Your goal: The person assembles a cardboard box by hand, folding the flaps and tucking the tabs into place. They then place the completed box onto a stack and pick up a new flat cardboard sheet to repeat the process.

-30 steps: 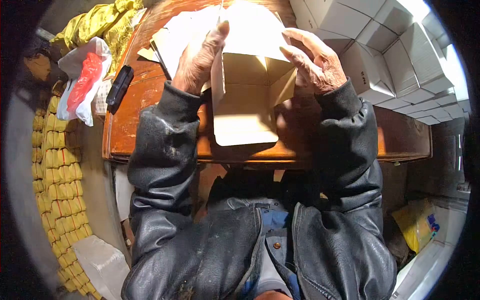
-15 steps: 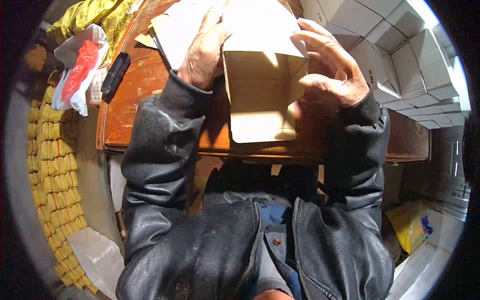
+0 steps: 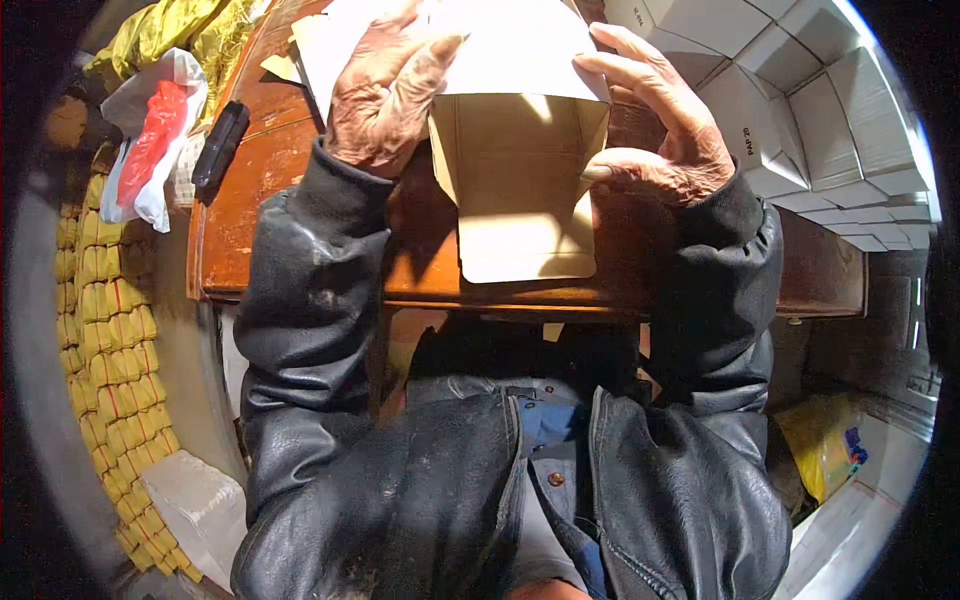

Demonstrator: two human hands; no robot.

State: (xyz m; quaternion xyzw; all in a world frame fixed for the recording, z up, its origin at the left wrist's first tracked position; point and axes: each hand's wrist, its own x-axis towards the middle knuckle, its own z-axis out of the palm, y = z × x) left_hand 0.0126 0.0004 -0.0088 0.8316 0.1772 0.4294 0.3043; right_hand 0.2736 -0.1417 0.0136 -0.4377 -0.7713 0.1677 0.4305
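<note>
Between my hands is a cardboard box (image 3: 520,150), white outside and brown inside, its open end facing me. A bottom flap (image 3: 525,250) reaches toward the table's front edge. My left hand (image 3: 385,100) is at the box's upper left, its thumb touching the bright top panel. On the right side, my right hand (image 3: 690,140) has two fingers along the top edge and its thumb against the side flap. Strong glare washes out the far part of the box and some of the left fingers.
A wooden table (image 3: 270,185) carries a black oblong object (image 3: 220,145) by its left edge. Beyond hangs a white bag with red plastic (image 3: 160,130). White boxes (image 3: 840,130) are stacked at right. Yellow bundles (image 3: 120,340) line the left; a yellow bag (image 3: 815,450) lies lower right.
My left hand has shifted left and turned, showing more of its back and thumb. My right fingers have spread, with the thumb now against the side flap. The box has moved slightly.
</note>
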